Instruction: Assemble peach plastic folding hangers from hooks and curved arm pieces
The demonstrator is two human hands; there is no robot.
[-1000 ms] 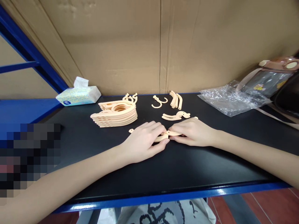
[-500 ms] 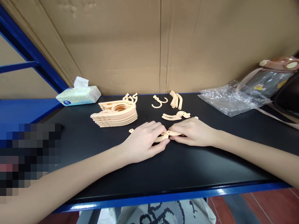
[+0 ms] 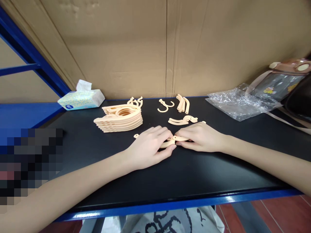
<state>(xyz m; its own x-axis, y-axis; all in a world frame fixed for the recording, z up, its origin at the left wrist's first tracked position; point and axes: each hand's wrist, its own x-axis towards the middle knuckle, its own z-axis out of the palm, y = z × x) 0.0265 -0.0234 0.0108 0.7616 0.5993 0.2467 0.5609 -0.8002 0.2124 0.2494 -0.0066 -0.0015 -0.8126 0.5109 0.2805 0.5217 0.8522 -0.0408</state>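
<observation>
Both hands meet over the black tabletop, closed on cream plastic hanger pieces. My left hand (image 3: 151, 145) grips a curved hanger arm (image 3: 167, 144), whose far end sticks out past the knuckles. Fingers of my right hand (image 3: 199, 137) are wrapped round another hanger arm (image 3: 181, 138). The two arms touch end to end between my fingertips; whether they are joined I cannot tell. Beyond my right hand lie more loose hanger arms (image 3: 178, 122). Behind my left hand sits a stack of folded hanger frames (image 3: 119, 121).
At the back are hanger hooks (image 3: 165, 105), more hooks (image 3: 135, 102) and several curved strips (image 3: 182, 104). A tissue pack (image 3: 82, 99) stands back left. A clear plastic bag (image 3: 240, 103) and a strapped bottle (image 3: 277, 82) lie at right. A cardboard wall (image 3: 116, 48) closes the back.
</observation>
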